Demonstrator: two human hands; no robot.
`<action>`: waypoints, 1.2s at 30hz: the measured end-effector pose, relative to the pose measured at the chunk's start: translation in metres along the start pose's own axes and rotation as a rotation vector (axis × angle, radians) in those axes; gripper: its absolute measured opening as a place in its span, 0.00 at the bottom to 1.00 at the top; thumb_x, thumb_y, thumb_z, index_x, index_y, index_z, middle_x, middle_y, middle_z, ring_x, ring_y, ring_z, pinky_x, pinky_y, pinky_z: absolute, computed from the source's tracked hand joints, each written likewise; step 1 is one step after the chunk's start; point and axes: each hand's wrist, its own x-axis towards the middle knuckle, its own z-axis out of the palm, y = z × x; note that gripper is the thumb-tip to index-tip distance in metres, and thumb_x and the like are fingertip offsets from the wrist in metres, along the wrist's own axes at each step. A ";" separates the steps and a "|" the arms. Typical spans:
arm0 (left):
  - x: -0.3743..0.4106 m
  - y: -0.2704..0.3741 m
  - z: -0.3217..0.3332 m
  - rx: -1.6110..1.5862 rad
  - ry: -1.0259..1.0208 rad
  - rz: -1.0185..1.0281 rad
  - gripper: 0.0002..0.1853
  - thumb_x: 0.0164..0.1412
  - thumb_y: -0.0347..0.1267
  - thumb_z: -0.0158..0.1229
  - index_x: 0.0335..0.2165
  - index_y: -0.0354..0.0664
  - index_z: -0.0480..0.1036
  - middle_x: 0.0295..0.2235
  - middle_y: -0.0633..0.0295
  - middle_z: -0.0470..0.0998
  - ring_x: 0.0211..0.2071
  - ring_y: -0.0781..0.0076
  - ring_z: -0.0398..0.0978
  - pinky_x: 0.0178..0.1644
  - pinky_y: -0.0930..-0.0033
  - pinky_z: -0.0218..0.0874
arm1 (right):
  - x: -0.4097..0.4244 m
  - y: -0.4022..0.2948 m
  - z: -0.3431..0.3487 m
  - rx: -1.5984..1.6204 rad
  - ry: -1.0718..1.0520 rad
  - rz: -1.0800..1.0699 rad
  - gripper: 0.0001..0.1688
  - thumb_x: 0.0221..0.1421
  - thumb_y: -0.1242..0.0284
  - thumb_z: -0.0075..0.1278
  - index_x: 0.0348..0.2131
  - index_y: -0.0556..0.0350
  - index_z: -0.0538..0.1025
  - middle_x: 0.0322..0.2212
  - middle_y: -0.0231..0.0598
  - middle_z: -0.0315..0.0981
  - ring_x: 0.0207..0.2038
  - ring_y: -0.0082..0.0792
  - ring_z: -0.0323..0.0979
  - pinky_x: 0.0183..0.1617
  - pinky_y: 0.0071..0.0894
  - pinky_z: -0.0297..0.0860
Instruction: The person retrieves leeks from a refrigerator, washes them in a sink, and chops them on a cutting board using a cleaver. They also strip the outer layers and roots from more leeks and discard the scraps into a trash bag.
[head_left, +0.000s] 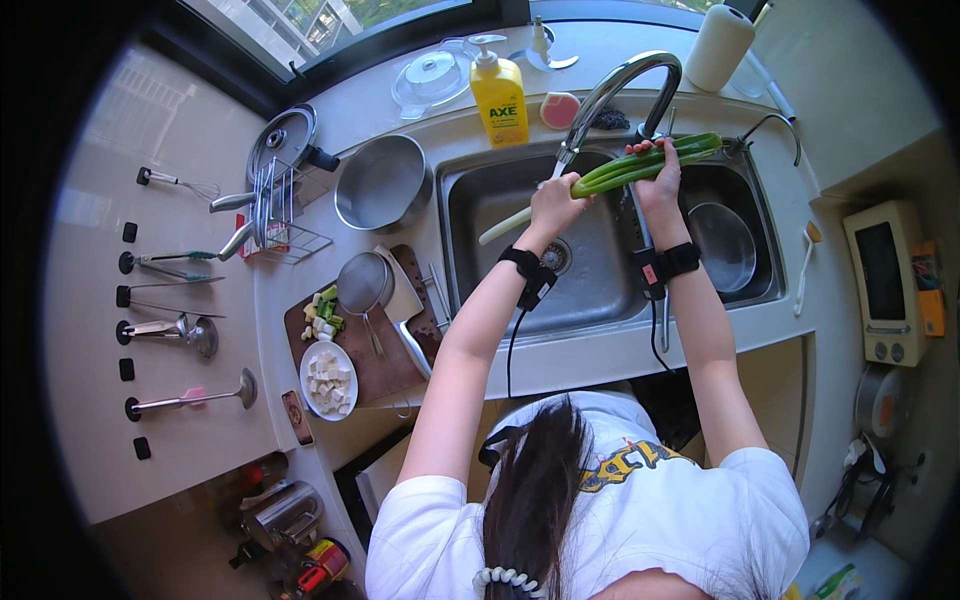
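Note:
A large green onion (615, 174) is held at a slant over the double stainless steel sink (480, 300), its white end towards the lower left. My left hand (556, 206) grips it near the white part, close under the faucet (585, 120), where water seems to run. Around the green leaves, to the right, my right hand (660, 176) is closed, with the leaf ends beyond it. Below my hands lies the sink drain (555, 256). A metal bowl (722, 247) sits in the right basin.
Left of the sink, a cutting board (375, 379) bears a cleaver (401, 300), a strainer (363, 281), chopped green onion (324, 311) and a plate of white cubes (328, 380). A steel pot (382, 184), a knife rack (281, 210) and a yellow soap bottle (499, 105) stand behind.

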 end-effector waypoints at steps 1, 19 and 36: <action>0.004 0.001 0.001 0.041 -0.019 0.004 0.12 0.48 0.42 0.58 0.28 0.48 0.74 0.25 0.52 0.77 0.30 0.51 0.75 0.33 0.52 0.66 | 0.002 -0.006 0.000 0.015 0.008 -0.024 0.10 0.58 0.66 0.46 0.26 0.50 0.68 0.23 0.36 0.67 0.30 0.34 0.67 0.51 0.44 0.64; -0.110 -0.043 -0.105 0.111 -0.243 -0.225 0.18 0.53 0.47 0.58 0.29 0.43 0.75 0.22 0.53 0.76 0.27 0.54 0.75 0.31 0.59 0.63 | 0.008 0.005 -0.040 0.040 0.147 0.082 0.09 0.55 0.73 0.48 0.37 0.44 0.68 0.23 0.35 0.69 0.27 0.33 0.70 0.41 0.44 0.70; -0.213 0.049 -0.178 0.097 -0.012 -0.334 0.16 0.61 0.38 0.50 0.41 0.39 0.71 0.18 0.51 0.72 0.20 0.56 0.73 0.26 0.59 0.60 | -0.027 0.168 0.004 0.082 0.186 0.653 0.09 0.59 0.70 0.48 0.30 0.56 0.67 0.19 0.33 0.61 0.18 0.26 0.60 0.22 0.25 0.61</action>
